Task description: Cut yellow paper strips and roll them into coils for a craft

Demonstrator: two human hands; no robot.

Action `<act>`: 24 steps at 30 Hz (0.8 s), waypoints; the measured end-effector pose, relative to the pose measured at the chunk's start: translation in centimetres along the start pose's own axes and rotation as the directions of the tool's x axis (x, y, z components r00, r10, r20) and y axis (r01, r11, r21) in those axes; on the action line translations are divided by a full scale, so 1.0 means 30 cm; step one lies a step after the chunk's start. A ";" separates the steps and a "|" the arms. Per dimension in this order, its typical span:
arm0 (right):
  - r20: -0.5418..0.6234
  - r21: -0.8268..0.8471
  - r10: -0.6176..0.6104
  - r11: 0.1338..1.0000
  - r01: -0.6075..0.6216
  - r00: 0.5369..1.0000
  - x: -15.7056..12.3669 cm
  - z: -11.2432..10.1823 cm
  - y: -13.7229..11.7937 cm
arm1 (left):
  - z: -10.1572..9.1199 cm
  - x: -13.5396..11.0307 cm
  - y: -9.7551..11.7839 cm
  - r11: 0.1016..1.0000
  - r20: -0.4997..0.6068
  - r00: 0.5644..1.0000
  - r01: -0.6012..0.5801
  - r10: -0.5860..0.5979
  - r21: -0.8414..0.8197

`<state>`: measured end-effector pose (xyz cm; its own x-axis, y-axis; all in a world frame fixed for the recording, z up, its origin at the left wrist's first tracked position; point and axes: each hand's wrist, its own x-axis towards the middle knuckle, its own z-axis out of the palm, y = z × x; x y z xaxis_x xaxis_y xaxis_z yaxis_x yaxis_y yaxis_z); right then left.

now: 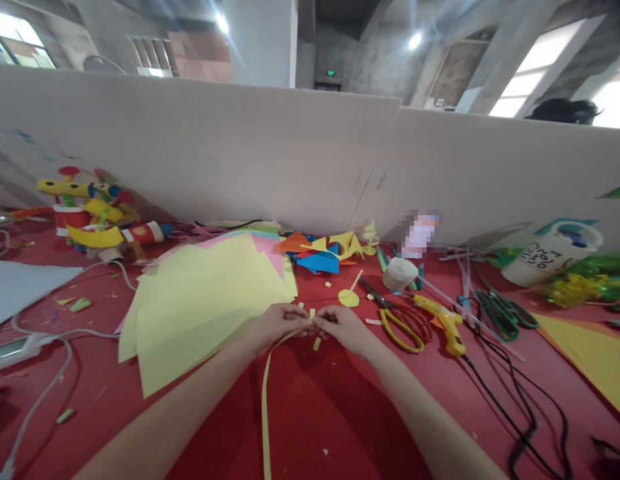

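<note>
Over the red table (310, 413) my left hand (277, 323) and my right hand (343, 325) meet at the fingertips. Both pinch the top end of a thin yellow paper strip (265, 407), which trails down toward the near edge. A short piece of it sticks up between my fingers. Just left of my left hand lies a fan of pale yellow paper sheets (200, 307). Small yellow scraps lie around my hands.
Yellow-handled scissors (400, 323), a yellow glue gun (445, 323) with black cable, green scissors (500, 310), a tape roll (399, 273), a yellow paper disc on a stick (349, 297), coloured paper shapes (320, 253), a paper-roll model (97, 217), a white partition (290, 160) behind.
</note>
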<state>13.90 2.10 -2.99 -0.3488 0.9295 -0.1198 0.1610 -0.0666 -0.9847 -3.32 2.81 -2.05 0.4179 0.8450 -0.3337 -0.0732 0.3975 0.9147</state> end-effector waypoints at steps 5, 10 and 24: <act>-0.029 0.025 -0.012 1.000 0.013 0.999 0.008 0.011 0.027 | -0.009 0.011 -0.023 0.996 -0.042 0.997 -0.055 0.058 0.076; -0.093 0.043 -0.116 0.992 0.120 0.989 0.009 0.016 0.033 | -0.008 0.007 -0.023 0.988 -0.026 0.997 -0.075 0.079 0.132; -0.093 0.106 -0.138 0.983 0.148 0.986 0.002 0.022 0.032 | -0.006 -0.005 -0.002 0.996 0.032 0.999 -0.035 0.033 0.084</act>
<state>13.43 1.85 -4.03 -0.2804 0.9594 0.0294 0.0094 0.0334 -0.9994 -3.54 2.72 -2.11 0.4436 0.8458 -0.2962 -0.0116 0.3360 0.9418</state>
